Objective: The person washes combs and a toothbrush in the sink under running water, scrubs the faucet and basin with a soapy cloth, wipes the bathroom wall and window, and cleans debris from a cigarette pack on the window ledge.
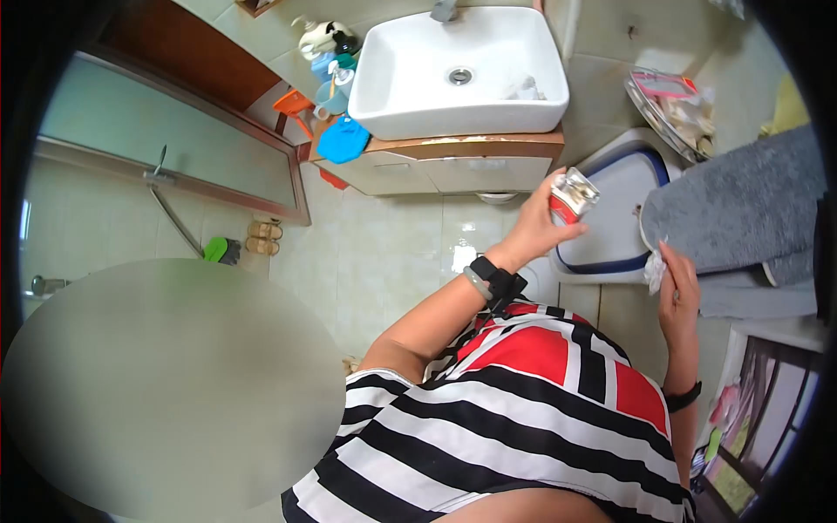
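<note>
My left hand (529,228) is closed around a small red and white pack (572,199), held up in front of the basin. Its upper end looks pale and silvery, like a cigarette pack, but I cannot make out what is inside. To the right, my right hand (679,286) pinches a crumpled white tissue (655,270) between thumb and fingers. That tissue hangs close to the edge of a grey towel (732,205). Below and beyond the pack is a grey folding basin (610,257) with a dark blue inner rim.
A white sink (370,113) stands on a wooden-edged cabinet (418,170), with bottles and a blue cup (330,98) at its left. A blue cloth (343,139) hangs over the cabinet corner. Shower glass (174,122) is at left, a rack of items (671,109) at upper right.
</note>
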Demonstrator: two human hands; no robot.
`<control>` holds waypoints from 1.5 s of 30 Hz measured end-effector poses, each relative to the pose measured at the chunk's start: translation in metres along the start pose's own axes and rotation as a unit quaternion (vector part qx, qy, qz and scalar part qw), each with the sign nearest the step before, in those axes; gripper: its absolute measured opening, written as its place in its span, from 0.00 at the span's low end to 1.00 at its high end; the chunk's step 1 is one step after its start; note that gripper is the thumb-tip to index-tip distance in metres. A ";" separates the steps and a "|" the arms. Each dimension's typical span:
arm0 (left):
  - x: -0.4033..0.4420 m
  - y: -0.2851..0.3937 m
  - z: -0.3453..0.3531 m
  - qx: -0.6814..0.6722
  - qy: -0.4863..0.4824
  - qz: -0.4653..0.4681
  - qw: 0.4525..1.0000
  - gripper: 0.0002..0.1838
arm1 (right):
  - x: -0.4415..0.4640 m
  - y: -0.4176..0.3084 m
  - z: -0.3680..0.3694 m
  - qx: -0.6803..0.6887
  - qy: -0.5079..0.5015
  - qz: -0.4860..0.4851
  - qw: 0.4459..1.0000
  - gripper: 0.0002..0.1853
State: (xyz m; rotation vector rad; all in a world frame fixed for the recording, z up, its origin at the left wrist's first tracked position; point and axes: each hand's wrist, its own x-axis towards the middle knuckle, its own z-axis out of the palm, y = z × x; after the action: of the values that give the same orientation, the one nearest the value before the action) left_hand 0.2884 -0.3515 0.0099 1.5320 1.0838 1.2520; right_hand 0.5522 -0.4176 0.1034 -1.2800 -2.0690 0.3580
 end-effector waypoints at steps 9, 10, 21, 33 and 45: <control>-0.040 -0.084 -0.119 0.147 0.238 -0.119 0.953 0.39 | -0.034 0.020 0.005 -0.003 -0.022 0.051 0.998 0.20; -0.044 -0.094 -0.142 0.141 0.272 -0.127 0.943 0.38 | -0.037 0.020 0.005 -0.007 -0.027 0.077 0.997 0.20; -0.051 -0.174 -0.484 0.274 0.502 -0.331 0.751 0.44 | -0.053 0.023 0.010 -0.059 -0.045 0.164 0.984 0.19; 0.040 -0.168 -0.519 0.125 0.365 -0.369 0.846 0.31 | -0.052 -0.028 0.030 -0.139 -0.005 0.362 0.922 0.23; 0.044 -0.146 -0.415 0.668 0.208 -0.190 0.689 0.30 | -0.128 0.006 -0.008 -0.140 0.326 0.436 0.827 0.15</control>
State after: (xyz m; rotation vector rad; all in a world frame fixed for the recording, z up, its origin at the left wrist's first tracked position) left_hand -0.1310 -0.2347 -0.0662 1.7658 2.8399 0.3450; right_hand 0.5996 -0.5269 0.0556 -2.1259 -0.8868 -0.0295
